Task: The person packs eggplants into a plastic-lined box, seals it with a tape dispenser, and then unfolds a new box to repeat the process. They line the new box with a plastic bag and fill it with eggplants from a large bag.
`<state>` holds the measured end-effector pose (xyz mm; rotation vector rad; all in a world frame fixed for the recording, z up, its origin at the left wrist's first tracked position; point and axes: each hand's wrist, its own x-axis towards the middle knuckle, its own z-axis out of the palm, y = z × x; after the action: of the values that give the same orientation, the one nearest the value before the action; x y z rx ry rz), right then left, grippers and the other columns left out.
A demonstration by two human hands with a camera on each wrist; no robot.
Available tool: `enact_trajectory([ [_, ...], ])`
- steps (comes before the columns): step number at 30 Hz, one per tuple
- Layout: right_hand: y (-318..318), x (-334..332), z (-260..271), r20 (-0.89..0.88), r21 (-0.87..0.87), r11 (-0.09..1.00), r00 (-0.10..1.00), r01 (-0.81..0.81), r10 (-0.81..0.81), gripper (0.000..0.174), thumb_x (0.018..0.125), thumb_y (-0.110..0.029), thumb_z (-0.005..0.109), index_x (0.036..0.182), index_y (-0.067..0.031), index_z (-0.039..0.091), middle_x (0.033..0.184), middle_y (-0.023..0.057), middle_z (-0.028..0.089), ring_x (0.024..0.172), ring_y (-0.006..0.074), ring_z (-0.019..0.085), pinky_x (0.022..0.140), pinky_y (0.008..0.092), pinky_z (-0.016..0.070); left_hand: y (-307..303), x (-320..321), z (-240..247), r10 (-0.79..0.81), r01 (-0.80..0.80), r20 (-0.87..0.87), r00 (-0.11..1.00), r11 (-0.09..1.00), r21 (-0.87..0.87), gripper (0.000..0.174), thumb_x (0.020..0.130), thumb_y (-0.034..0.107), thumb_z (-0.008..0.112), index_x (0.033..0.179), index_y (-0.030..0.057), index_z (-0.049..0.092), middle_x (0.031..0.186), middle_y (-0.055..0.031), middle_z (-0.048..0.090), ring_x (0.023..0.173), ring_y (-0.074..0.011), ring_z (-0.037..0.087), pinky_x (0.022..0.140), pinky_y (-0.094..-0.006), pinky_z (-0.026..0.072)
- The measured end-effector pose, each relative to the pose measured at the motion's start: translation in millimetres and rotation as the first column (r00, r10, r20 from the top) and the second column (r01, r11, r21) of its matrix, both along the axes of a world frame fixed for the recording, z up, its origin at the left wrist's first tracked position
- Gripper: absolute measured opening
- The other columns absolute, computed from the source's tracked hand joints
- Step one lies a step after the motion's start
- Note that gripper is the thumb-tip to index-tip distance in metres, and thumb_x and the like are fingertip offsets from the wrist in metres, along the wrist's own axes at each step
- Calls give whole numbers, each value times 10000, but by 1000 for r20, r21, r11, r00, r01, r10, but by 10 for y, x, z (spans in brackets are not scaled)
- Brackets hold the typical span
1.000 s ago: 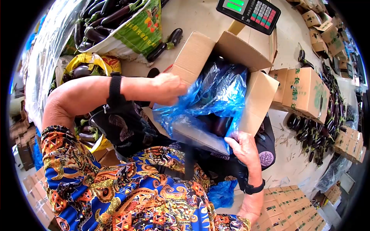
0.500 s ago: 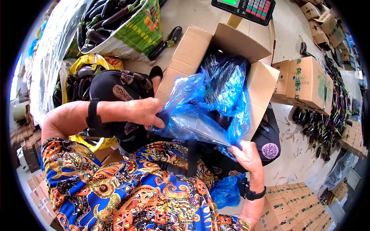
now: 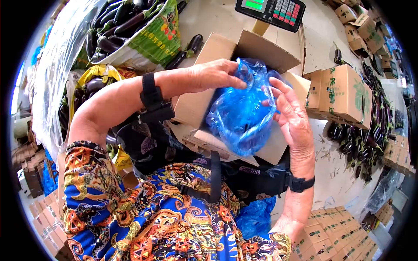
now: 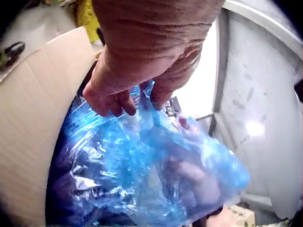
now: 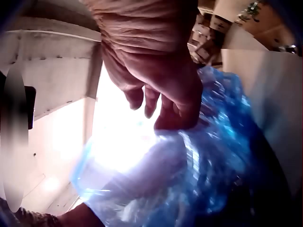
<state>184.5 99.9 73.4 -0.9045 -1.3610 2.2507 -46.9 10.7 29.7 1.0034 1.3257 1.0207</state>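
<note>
A blue plastic bag [image 3: 241, 115] lines an open cardboard box [image 3: 191, 102] and is gathered up above its mouth. My left hand [image 3: 217, 74] reaches across from the left and pinches the bag's upper edge; in the left wrist view, this hand [image 4: 147, 61] has its fingertips closed on the crinkled film. From the right, my right hand [image 3: 294, 115] holds the bag's other side, some fingers partly behind the film. In the right wrist view, thumb and forefinger of the hand [image 5: 161, 85] meet at the plastic while other fingers hang apart. The bag covers the box's contents.
A scale display [image 3: 270, 11] stands beyond the box. A large sack [image 3: 152, 37] of eggplants and a yellow bag [image 3: 102, 69] are on the left. Closed cartons [image 3: 342, 95] and a pile of eggplants [image 3: 352, 141] lie right. Loose blue plastic [image 3: 257, 217] lies near my lap.
Both hands have moved from the box's near corners up and over its middle. The bag's near edge has come off the near flap and been drawn inward, covering the dark contents.
</note>
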Motion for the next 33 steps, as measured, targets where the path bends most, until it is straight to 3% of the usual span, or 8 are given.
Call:
enact_trajectory([
  [2, 220, 175, 234, 272, 312, 850, 897, -424, 347, 414, 925, -273, 703, 1241, -15, 633, 1058, 54, 689, 861, 108, 612, 739, 260, 490, 45, -177, 285, -314, 228, -527, 790, 948, -222, 332, 853, 296, 715, 1001, 1, 681, 879, -90, 687, 791, -183, 640, 772, -322, 521],
  [12, -347, 29, -71, 649, 207, 825, 705, -526, 287, 999, 660, -316, 921, 1430, 32, 388, 958, 68, 668, 777, 116, 610, 700, 289, 523, 184, -175, -217, -72, 208, -761, 644, 975, 84, 813, 777, 257, 782, 1430, -3, 373, 1262, -274, 554, 1167, -380, 562, 990, -432, 474],
  [16, -555, 31, -544, 409, 291, 906, 896, -308, 173, 634, 766, -127, 824, 1310, -29, 515, 1078, 68, 682, 949, 148, 642, 823, 340, 538, -248, 402, -87, -548, 467, -388, 741, 836, -287, 184, 870, 155, 603, 966, 8, 657, 859, -201, 687, 799, -302, 687, 739, -445, 547],
  [18, -701, 135, -642, 342, 372, 864, 915, -341, 214, 415, 779, -124, 767, 1153, -30, 615, 939, 147, 707, 881, 207, 686, 809, 391, 541, -593, 548, 28, -437, 566, -614, 657, 824, 20, 112, 746, 94, 604, 830, 68, 673, 738, -195, 678, 729, -396, 690, 671, -478, 559],
  [22, -845, 173, -561, 335, 535, 751, 913, -386, 230, 258, 776, 35, 584, 1017, -6, 665, 902, 220, 674, 882, 415, 664, 740, 408, 530, -270, 259, 234, -165, 424, -672, 721, 873, 241, 188, 754, 93, 614, 934, 83, 666, 770, -166, 663, 732, -402, 672, 673, -471, 551],
  [26, -807, 129, -471, 337, 642, 618, 891, -454, 305, 331, 731, 78, 551, 1027, -14, 668, 901, 173, 653, 848, 388, 655, 751, 411, 519, 67, 74, -67, -170, 541, -840, 515, 825, 165, 764, 698, 58, 738, 1404, 180, 472, 1086, -164, 568, 1001, -376, 597, 806, -468, 533],
  [30, -868, 124, -308, 360, 707, 537, 888, -460, 287, 363, 701, 123, 525, 993, -47, 657, 866, 172, 589, 799, 422, 620, 684, 478, 508, 103, 335, -677, -192, 810, -943, 271, 575, 115, 72, 792, 167, 641, 841, 122, 614, 913, -103, 566, 925, -312, 607, 761, -449, 533],
  [33, -873, 182, -244, 417, 645, 579, 864, -499, 281, 468, 634, 137, 453, 1018, -21, 669, 902, 176, 624, 862, 422, 627, 742, 408, 517, 307, 224, -647, -47, 565, -888, 457, 787, 249, 66, 785, 143, 630, 762, 98, 586, 843, -119, 573, 788, -339, 617, 685, -446, 537],
])
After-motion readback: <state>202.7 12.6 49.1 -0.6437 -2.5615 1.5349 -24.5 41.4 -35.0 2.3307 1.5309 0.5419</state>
